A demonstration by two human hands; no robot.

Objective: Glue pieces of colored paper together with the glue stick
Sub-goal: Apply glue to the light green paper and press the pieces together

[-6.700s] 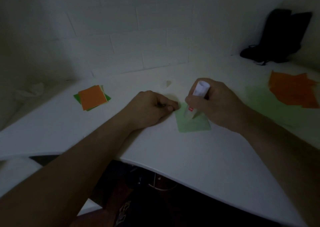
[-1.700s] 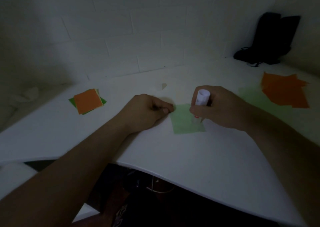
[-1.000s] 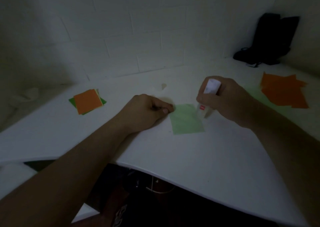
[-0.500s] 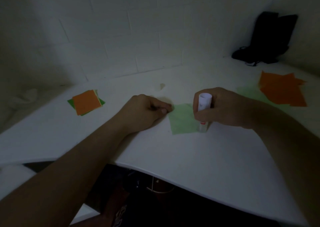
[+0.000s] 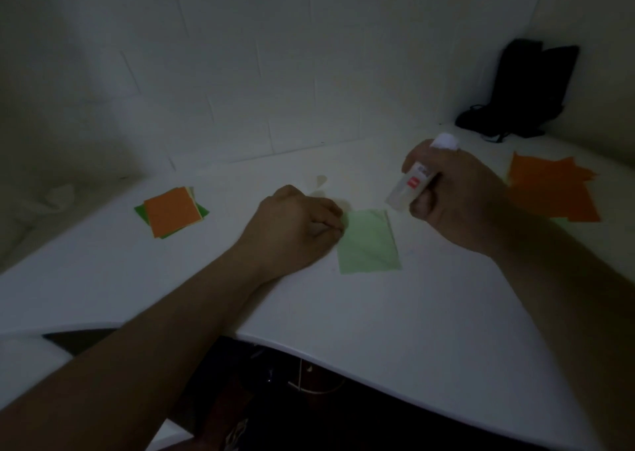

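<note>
Head view: left hand [image 5: 295,225] pins pale green paper square [image 5: 369,242] by its edge; right hand [image 5: 457,193] grips white glue stick [image 5: 410,187] just above it. Risk: a dragging stroke may wrinkle the sheet.

Table: white top [image 5: 395,320], curved near edge.
Wall: white tiles [image 5: 240,72] behind table.
Black bag: upright [image 5: 529,90] in far right corner.
Crumpled white thing: far left [image 5: 58,196], unclear.
</note>
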